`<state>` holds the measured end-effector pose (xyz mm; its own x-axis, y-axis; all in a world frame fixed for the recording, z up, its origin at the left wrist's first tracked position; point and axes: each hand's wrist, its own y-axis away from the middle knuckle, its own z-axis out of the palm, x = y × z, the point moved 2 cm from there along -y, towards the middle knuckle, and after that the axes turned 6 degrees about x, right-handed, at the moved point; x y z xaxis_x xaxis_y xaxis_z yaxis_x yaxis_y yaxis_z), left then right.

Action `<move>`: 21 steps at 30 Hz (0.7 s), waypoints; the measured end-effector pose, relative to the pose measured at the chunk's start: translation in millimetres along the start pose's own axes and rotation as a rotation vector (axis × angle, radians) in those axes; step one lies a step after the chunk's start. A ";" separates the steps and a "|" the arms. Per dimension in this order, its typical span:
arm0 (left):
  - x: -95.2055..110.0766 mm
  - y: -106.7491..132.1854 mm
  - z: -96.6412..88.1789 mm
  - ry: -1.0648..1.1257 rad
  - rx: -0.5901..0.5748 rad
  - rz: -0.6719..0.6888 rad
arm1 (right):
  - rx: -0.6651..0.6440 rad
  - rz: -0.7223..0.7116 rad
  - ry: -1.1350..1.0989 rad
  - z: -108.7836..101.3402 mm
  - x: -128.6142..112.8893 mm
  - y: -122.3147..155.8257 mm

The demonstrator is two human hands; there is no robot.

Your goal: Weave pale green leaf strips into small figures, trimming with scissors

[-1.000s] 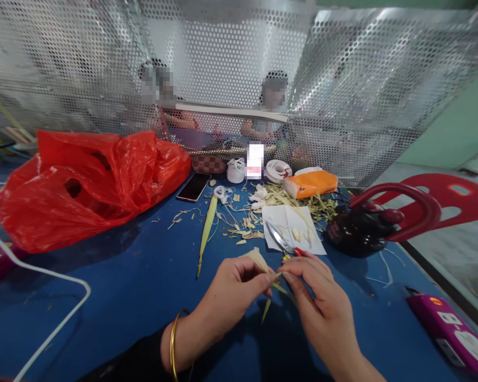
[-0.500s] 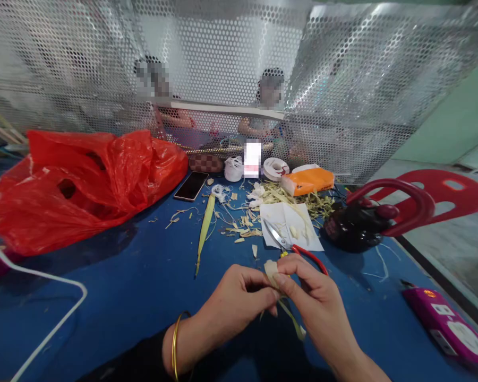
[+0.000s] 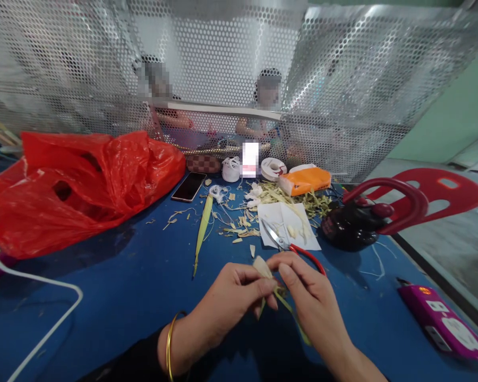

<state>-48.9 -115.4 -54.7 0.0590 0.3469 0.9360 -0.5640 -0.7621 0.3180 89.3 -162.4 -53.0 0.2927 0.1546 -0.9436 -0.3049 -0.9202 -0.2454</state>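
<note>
My left hand (image 3: 231, 300), with a gold bangle at the wrist, and my right hand (image 3: 308, 302) meet low in the middle over the blue table (image 3: 115, 276). Both pinch a pale folded leaf strip (image 3: 262, 267), whose green tail (image 3: 292, 315) hangs down between the hands. Red-handled scissors (image 3: 290, 246) lie just beyond my right fingers, blades resting on a sheet of white paper (image 3: 289, 225). A long green leaf (image 3: 201, 233) lies on the table ahead of my left hand.
A crumpled red plastic bag (image 3: 79, 185) fills the left. Further back lie a phone (image 3: 188, 187), tape rolls (image 3: 273, 168), an orange packet (image 3: 305, 181) and leaf scraps. A dark pot with red handle (image 3: 358, 223) stands right; purple power strip (image 3: 442, 321) near right. Two people sit behind the perforated screen.
My hands have drawn closer together and toward me. The leaf piece has gone from held apart to folded between both hands, its green tail now hanging lower.
</note>
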 end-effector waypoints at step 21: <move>8.8 -0.1 -5.2 0.430 0.255 0.053 | 0.221 -0.777 0.485 -9.3 -13.5 13.5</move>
<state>-52.7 -109.4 -47.2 -0.3389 0.4573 0.8222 -0.3350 -0.8753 0.3488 89.7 -180.1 -41.6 0.8167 0.4839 -0.3145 -0.0160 -0.5258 -0.8505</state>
